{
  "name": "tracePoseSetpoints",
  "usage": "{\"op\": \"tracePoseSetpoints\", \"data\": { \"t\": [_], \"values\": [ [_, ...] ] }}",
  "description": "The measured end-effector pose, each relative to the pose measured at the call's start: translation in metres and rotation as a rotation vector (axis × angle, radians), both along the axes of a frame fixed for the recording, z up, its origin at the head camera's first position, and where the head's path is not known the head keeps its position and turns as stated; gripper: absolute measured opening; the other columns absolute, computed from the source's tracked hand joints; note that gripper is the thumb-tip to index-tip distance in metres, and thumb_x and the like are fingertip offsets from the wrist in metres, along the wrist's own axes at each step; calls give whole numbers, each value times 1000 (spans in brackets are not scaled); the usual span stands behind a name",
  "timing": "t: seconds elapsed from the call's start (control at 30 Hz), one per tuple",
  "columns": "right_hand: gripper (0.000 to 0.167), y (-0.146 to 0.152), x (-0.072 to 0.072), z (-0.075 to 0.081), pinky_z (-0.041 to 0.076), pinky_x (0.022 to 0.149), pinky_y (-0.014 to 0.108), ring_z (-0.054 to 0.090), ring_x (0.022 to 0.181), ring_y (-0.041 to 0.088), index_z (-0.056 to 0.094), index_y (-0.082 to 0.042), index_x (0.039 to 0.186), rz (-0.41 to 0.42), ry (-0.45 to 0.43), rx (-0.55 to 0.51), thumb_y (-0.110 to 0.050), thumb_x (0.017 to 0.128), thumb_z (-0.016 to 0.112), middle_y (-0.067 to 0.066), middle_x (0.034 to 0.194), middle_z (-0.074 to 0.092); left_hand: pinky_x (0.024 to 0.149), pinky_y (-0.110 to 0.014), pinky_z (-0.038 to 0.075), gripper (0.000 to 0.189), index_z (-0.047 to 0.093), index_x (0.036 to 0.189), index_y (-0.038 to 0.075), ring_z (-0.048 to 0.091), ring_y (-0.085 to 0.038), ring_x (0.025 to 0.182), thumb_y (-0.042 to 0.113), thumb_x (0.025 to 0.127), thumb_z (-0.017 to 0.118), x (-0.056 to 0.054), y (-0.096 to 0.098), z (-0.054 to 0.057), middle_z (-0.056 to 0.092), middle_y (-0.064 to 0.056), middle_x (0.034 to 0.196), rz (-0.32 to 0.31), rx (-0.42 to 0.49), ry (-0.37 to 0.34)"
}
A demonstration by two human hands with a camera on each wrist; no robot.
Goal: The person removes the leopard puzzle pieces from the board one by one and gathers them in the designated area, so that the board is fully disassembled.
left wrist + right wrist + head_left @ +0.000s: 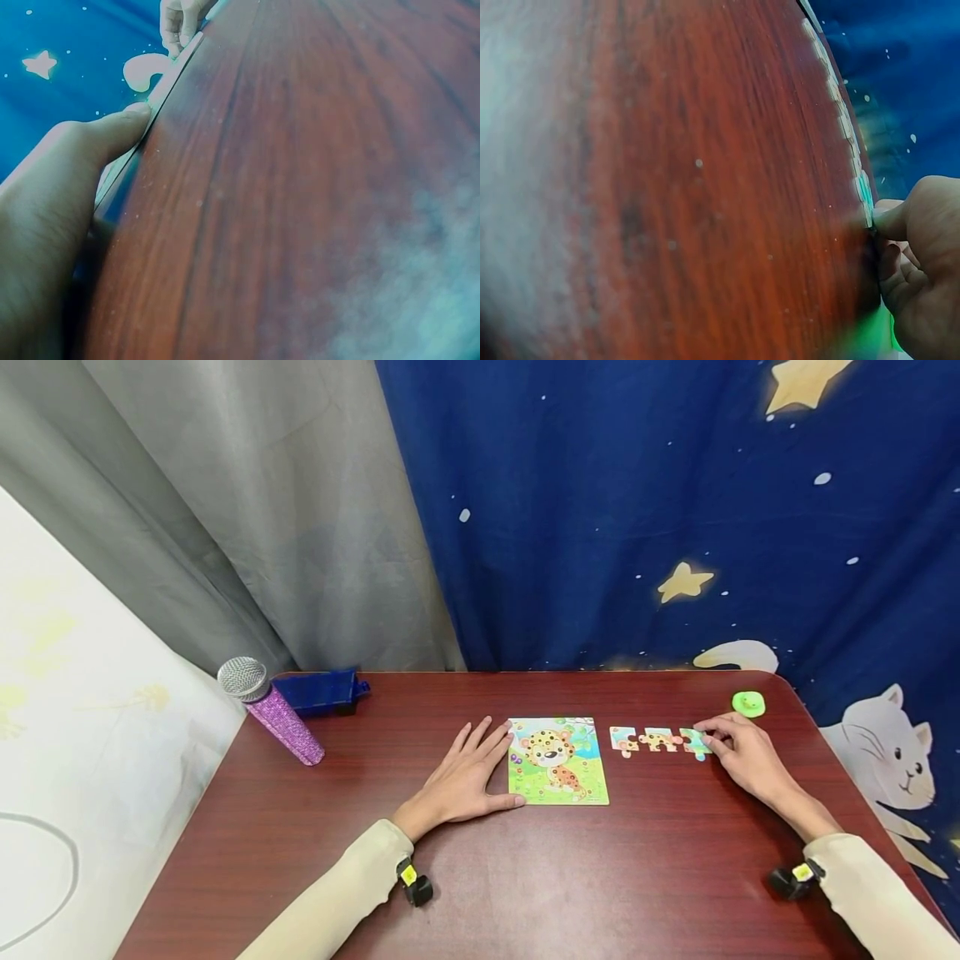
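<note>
A square puzzle board (562, 762) printed with a spotted leopard cub lies flat on the table. My left hand (463, 779) rests at its left side with spread fingers, the fingertips and thumb touching the edge. To the right of the board, three jigsaw pieces lie in a row: a left piece (621, 737), a middle piece (660, 739) and a green-blue right piece (694, 742). The thumb and index finger of my right hand (752, 763) pinch the right piece at its right side. In the right wrist view, the thumb (889, 220) meets that piece's edge.
A purple glittery microphone (288, 727) stands tilted at the table's left, before a dark blue case (313, 692). A small green toy (748, 703) sits at the back right, beyond my right hand. Grey and blue curtains hang behind the table (480, 893).
</note>
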State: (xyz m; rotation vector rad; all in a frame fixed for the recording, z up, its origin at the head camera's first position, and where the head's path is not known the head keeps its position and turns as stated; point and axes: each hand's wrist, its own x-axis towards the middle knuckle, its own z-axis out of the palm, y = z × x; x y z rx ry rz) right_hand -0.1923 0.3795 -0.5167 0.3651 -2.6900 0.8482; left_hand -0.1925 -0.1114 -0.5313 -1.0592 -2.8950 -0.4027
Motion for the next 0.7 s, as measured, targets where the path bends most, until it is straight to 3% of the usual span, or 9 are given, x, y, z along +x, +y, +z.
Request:
{"op": "tracePoseSetpoints", "data": {
  "t": [0.43, 0.7],
  "values": [
    [20, -13, 6, 13, 37, 70, 13, 49, 84, 9, 80, 1, 121, 3, 10, -28, 2, 102, 74, 13, 106, 68, 135, -61, 8, 109, 37, 172, 7, 13, -38, 170, 82, 97, 60, 0, 0, 0, 25, -7, 183, -10, 21, 1],
    [18, -45, 11, 25, 41, 68, 15, 54, 79, 9, 82, -3, 118, 89, 23, -67, 0, 100, 78, 10, 112, 73, 136, -59, 7, 110, 36, 173, 7, 13, -37, 170, 81, 96, 61, 1, -1, 1, 25, -6, 183, -9, 21, -4]
  ]
}}
